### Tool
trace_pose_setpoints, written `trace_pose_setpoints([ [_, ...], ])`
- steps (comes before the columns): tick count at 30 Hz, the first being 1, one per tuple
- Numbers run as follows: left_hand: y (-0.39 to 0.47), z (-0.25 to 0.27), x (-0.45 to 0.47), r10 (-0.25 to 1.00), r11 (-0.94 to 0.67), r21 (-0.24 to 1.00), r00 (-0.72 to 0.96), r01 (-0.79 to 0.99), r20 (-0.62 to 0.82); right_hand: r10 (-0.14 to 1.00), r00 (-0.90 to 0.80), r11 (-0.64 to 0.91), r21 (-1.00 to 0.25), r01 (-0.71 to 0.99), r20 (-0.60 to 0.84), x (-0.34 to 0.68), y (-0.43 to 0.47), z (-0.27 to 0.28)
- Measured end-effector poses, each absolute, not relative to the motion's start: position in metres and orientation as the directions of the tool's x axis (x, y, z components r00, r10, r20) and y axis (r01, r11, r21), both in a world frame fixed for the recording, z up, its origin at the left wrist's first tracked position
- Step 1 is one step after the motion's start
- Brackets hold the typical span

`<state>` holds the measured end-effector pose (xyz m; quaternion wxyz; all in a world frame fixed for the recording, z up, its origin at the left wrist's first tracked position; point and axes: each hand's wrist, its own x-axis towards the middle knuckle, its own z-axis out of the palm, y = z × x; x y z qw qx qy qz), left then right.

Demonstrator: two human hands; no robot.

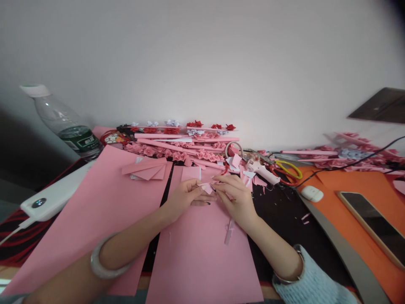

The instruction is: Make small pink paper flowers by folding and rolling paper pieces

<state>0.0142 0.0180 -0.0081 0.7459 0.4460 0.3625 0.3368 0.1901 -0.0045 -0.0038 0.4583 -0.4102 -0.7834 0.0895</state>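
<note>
Between my two hands is a small folded piece of pink paper point(207, 188). My left hand point(186, 196) pinches its left side, and my right hand point(234, 196) grips its right side with thumb and fingers. Both hands hover over a large pink sheet point(205, 261). A narrow translucent strip point(229, 232) lies on that sheet below my right hand. Just beyond the hands sits a small pink paper square point(191, 173). A stack of pink cut pieces point(147, 169) rests on another pink sheet point(104, 207) to the left.
Pink paper flowers point(152, 150) and rolled stems line the wall. A glue gun point(262, 171), yellow-handled scissors point(291, 169) and a tape roll point(234, 150) lie right of centre. At left are a bottle point(69, 122) and white power bank point(53, 194); at right, a phone point(373, 223) and earbud case point(312, 194).
</note>
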Motion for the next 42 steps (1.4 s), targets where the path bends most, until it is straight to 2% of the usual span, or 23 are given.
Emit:
trace_pose_setpoints([
  [3, 0.0177, -0.0059, 0.0146, 0.84, 0.38, 0.908, 0.477, -0.178, -0.258, 0.672, -0.307, 0.693, -0.426, 0.581, 0.674, 0.1906, -0.0036, -0.0046],
  [10, 0.017, -0.0036, 0.0143, 0.858, 0.37, 0.911, 0.443, -0.184, -0.259, 0.637, -0.441, 0.725, -0.295, 0.623, 0.632, 0.1915, -0.0037, -0.0049],
  [21, 0.0171, -0.0025, 0.0151, 0.869, 0.356, 0.923, 0.416, -0.147, -0.268, 0.596, -0.502, 0.736, -0.176, 0.653, 0.627, 0.1893, -0.0035, -0.0046],
  [26, 0.0172, -0.0023, 0.0155, 0.87, 0.356, 0.926, 0.406, -0.127, -0.279, 0.632, -0.494, 0.726, -0.233, 0.647, 0.597, 0.1886, -0.004, -0.004],
  [35, 0.0173, -0.0055, 0.0141, 0.866, 0.356, 0.906, 0.444, -0.227, -0.229, 0.742, -0.315, 0.644, -0.497, 0.582, 0.592, 0.1859, -0.0081, -0.0025],
  [42, 0.0176, -0.0106, 0.0132, 0.855, 0.354, 0.882, 0.489, -0.31, -0.17, 0.735, -0.292, 0.647, -0.505, 0.572, 0.612, 0.1847, -0.0085, -0.0022],
])
